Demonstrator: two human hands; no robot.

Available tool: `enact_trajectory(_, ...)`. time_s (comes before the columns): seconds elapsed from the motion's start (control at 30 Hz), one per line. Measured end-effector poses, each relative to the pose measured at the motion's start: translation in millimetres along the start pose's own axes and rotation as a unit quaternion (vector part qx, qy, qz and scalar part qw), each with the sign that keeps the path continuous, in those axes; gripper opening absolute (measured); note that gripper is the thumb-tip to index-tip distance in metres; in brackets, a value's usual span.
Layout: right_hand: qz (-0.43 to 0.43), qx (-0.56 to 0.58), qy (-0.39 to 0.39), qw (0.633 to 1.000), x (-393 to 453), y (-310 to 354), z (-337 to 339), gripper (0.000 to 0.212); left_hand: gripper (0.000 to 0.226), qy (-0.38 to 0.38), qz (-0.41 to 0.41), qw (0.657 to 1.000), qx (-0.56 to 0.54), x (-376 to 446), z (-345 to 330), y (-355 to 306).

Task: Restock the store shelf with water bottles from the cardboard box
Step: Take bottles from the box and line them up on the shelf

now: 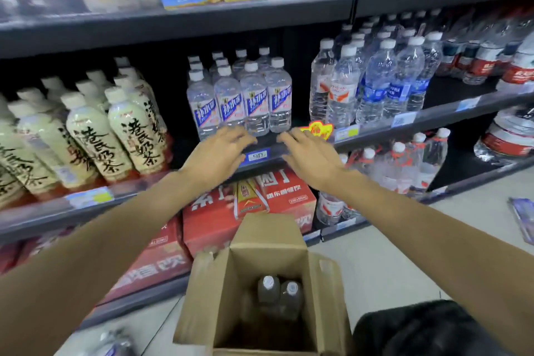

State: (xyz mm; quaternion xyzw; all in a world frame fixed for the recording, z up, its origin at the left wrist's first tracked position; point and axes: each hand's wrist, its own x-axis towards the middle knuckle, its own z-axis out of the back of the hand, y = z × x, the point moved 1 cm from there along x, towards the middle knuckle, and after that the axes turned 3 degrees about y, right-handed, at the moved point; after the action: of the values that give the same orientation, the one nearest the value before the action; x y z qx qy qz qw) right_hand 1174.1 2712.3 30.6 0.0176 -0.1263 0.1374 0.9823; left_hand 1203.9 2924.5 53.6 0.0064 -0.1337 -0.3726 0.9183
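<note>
Restocking well along, nearly done

Our left hand (222, 150) and right hand (310, 154) hover empty, fingers spread, before shelved water bottles (241, 101); two remain in the cardboard box (323, 292).

Clear blue-labelled water bottles (239, 101) stand upright on my dark shelf (260, 143); two white-capped ones (278, 295) stand in the open brown cardboard box (326, 295).

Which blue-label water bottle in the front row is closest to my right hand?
The rightmost bottle, just above the right hand; the other three stand further left.
</note>
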Motion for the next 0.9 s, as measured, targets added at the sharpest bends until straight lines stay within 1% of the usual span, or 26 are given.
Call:
enact_trajectory(0.13,0.007,0.001,0.063,0.998,-50.0,35.2,-40.9,0.036,0.041,0.077,0.014,0.996,-0.030,-49.8,-43.3,-30.8)
enact_trajectory(0.37,0.044,0.041,0.164,0.985,-117.0,74.3,-110.5,0.036,0.046,0.160,0.045,0.981,-0.097,-112.8,-116.7,-70.5)
enact_trajectory(0.43,0.049,0.050,0.194,0.979,-130.4,78.4,-127.4,0.038,0.048,0.199,0.051,0.974,-0.098,-125.3,-137.1,-79.0)
enact_trajectory(0.47,0.046,0.041,0.202,0.977,-136.1,78.9,-135.9,0.039,0.048,0.224,0.058,0.970,-0.078,-131.4,-147.3,-82.0)
enact_trajectory(0.53,0.029,0.012,0.229,0.973,-146.2,78.3,-152.3,0.039,0.050,0.272,0.052,0.961,-0.026,-141.3,-169.6,-86.7)
enact_trajectory(0.57,0.020,0.013,0.253,0.967,-149.7,78.1,-161.2,0.037,0.052,0.297,0.041,0.954,-0.029,-144.8,-181.7,-89.3)
enact_trajectory(0.67,0.014,0.021,0.314,0.949,-153.1,78.2,-186.1,0.033,0.062,0.363,0.029,0.927,-0.091,-149.7,-213.7,-95.3)
enact_trajectory(0.8,0.017,-0.033,0.369,0.929,-152.0,81.3,-215.3,0.038,0.072,0.415,0.021,0.903,-0.106,-151.3,-250.3,-103.2)
enact_trajectory(0.9,0.022,-0.065,0.398,0.915,-144.6,86.8,-234.3,0.042,0.075,0.425,0.029,0.897,-0.115,-143.8,-270.8,-110.4)
